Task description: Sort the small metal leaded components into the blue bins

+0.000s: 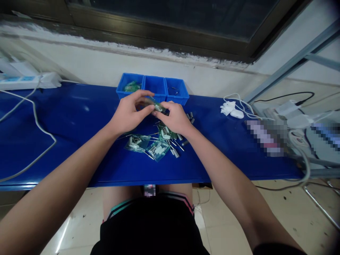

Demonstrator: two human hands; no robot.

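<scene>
My left hand [130,113] and my right hand [174,118] meet above the blue table [74,120], both pinching a small green circuit board [157,105] held between the fingertips. Just below the hands lies a pile of small green circuit boards [154,143] with white parts and several loose metal pins and small cylinders [176,147]. Behind the hands stand three blue bins [152,86] in a row; the left one holds green boards, the right one a few small metal parts.
A white power strip [23,80] and its cable [39,127] lie at the left. White earbuds case and cables [233,109] sit at the right, beside more cables and devices. A metal frame bar [292,62] slants at the right. The wall runs close behind the bins.
</scene>
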